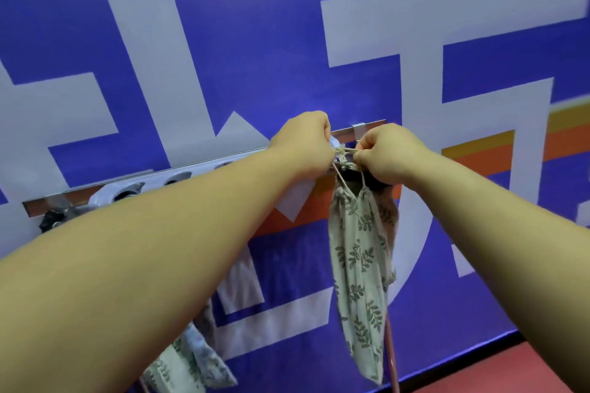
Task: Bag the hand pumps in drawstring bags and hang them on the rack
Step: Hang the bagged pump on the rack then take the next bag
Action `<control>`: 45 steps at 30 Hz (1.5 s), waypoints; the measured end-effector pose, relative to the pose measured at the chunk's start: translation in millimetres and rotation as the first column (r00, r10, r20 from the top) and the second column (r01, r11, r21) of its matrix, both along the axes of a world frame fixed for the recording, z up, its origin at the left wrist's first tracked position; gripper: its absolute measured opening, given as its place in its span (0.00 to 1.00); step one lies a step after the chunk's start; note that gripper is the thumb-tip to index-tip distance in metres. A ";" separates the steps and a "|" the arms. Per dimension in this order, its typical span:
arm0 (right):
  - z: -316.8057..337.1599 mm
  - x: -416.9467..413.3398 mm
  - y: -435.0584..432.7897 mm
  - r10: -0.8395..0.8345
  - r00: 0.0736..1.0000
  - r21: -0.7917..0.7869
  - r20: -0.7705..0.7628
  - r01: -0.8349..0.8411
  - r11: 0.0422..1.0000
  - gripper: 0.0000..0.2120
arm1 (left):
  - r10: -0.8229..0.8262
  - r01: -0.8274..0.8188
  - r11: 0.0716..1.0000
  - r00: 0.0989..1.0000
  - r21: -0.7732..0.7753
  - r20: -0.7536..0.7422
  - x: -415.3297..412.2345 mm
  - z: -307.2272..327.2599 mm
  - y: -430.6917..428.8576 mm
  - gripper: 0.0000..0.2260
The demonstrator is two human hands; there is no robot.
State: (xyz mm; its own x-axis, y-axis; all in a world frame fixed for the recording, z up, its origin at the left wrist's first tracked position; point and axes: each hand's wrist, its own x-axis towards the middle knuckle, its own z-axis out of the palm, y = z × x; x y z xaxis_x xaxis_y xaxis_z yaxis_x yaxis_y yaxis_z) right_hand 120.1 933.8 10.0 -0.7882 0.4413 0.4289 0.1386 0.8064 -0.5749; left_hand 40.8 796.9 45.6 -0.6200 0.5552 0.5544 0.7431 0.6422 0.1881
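left hand (301, 145) and right hand (384, 155) each pinch the cord (344, 150) of a leaf-print drawstring bag (359, 265), which hangs below them beside the wall rack (35, 206).

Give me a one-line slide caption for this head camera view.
At the metal wall rack, left hand and right hand pinch the cord of a leaf-printed beige cloth drawstring bag.

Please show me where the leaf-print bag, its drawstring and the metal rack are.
leaf-print bag (359, 265): head view, middle of the cloth body.
drawstring (348, 150): head view, taut stretch above the bag mouth.
metal rack (373, 125): head view, bare right end of the rail.
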 end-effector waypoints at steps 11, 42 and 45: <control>-29.3 -34.0 10.5 0.044 0.999 -0.071 0.016 -0.043 0.997 0.09 | 0.109 -0.108 0.990 0.994 -0.093 0.014 -21.8 -17.6 16.5 0.11; -17.7 89.8 -272.7 0.391 0.911 0.195 0.135 -0.411 0.890 0.36 | 0.250 -0.240 0.963 0.966 -0.124 0.068 135.3 -48.3 -345.2 0.23; -15.8 86.9 -326.4 0.458 0.881 0.246 0.120 -0.473 0.846 0.31 | 0.331 -0.319 0.938 0.940 -0.139 0.078 142.3 -49.3 -411.4 0.22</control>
State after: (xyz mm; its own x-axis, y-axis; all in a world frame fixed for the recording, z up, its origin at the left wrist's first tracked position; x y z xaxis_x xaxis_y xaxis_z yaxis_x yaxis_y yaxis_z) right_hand 207.0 607.5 -5.9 -0.8983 -0.1052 0.4265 -0.2661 0.9028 -0.3378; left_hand 183.1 385.5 -3.7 -0.8258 0.3743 0.4219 0.4720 0.8681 0.1538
